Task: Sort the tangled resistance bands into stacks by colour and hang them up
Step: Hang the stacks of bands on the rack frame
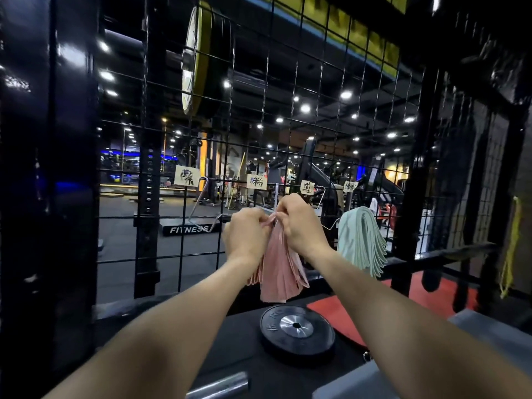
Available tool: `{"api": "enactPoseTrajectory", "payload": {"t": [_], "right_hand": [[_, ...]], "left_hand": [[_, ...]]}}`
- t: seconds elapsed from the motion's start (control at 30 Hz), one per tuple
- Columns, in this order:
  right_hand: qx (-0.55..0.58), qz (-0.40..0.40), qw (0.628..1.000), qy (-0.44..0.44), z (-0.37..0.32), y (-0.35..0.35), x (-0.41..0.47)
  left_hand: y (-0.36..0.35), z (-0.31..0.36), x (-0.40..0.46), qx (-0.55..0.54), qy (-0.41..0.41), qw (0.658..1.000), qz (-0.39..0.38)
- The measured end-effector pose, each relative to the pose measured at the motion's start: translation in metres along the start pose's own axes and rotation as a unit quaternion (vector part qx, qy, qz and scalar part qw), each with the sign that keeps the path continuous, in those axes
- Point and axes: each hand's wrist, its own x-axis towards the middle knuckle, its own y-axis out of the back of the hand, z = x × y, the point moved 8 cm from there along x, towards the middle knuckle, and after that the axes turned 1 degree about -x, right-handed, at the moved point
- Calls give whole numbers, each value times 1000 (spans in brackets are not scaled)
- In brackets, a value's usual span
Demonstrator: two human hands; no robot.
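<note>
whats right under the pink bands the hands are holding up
Below the hanging pink bands lies a black weight plate on a dark surface, beside a red mat. Both hands pinch the bunch's top, hiding any hook there.

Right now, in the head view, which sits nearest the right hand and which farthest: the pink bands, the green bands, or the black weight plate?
1. Pink bands: gripped at the top by the right hand.
2. Green bands: hanging to its right.
3. Black weight plate: lying flat below.

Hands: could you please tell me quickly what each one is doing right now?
Left hand: pinches the top of the pink bands.
Right hand: pinches the same pink bands.
</note>
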Motion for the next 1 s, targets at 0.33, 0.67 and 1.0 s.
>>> {"api": "enactPoseTrajectory", "payload": {"t": [0.33, 0.67, 1.0], "right_hand": [[3, -3, 1000, 4, 6, -7, -2], [-87, 18, 995, 41, 2, 6, -1], [43, 27, 999, -16, 16, 8, 1]], "left_hand": [[-12, -11, -7, -62, 46, 997, -5], [-3, 5, 4, 17, -19, 1000, -5], [-13, -11, -14, -28, 26, 999, -8]]}}
